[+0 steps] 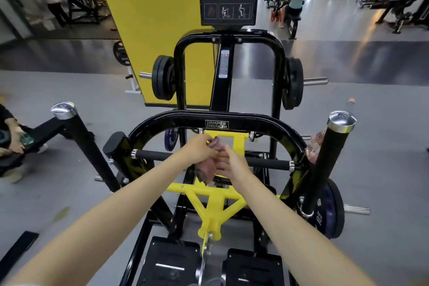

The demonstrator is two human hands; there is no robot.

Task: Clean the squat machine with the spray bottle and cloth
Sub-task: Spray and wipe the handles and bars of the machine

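Now, both of your hands meet over the middle of the squat machine [224,72]: the left hand [201,151] pinches the upper edge of the pinkish cloth [205,172] with curled fingers, and the right hand [228,166] closes on the same cloth just beside it, so the fabric hangs between and below them. This reads as folding or regripping the cloth before a wipe. Judgement: bunch it into a flat pad with one clean face outward, then pass it to one hand so the other is free. The spray bottle cannot be picked out with certainty; a blurred reddish shape by the right upright post may be it, too unclear to say. Likely first surfaces are the foam-covered bar [153,153] directly under your hands and the curved black frame [267,119] behind them. Wipe along the tube, not across. The yellow lever [216,206] and foot plates [171,260] lie below. Room: grey floor [58,193], yellow pillar [157,18], loaded weight plates [162,80], and other people well apart in the background.
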